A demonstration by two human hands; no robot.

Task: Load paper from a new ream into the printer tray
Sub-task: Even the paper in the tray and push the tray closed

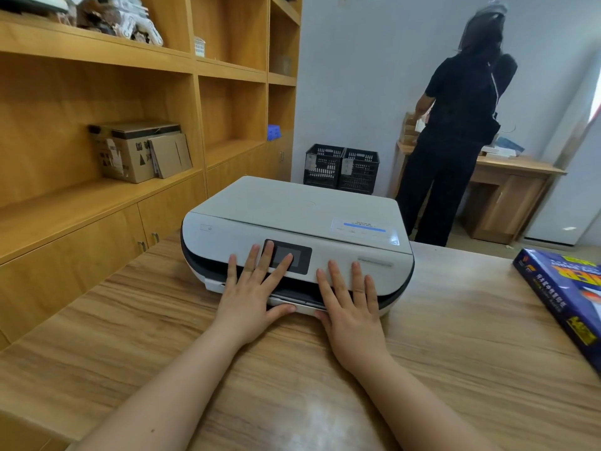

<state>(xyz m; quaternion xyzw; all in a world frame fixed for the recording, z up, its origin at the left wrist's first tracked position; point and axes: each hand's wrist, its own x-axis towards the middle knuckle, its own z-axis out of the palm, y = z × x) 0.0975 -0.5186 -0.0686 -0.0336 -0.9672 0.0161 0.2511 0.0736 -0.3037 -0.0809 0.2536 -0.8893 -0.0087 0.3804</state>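
A white printer (292,216) with a dark band and a small screen stands on the wooden table (455,320). Its paper tray (304,304) shows as a white lip low at the front, nearly flush with the body. My left hand (253,297) lies flat on the printer's front, fingers spread over the screen, thumb at the tray's edge. My right hand (351,307) lies flat beside it, fingers up on the front panel, thumb against the tray lip. A blue wrapped paper ream (566,297) rests at the table's right edge.
Wooden shelving (130,76) with cardboard boxes (136,151) lines the left wall. Two black crates (341,167) sit on the floor behind the printer. A person in black (455,131) stands at a wooden desk (514,190) at the back right.
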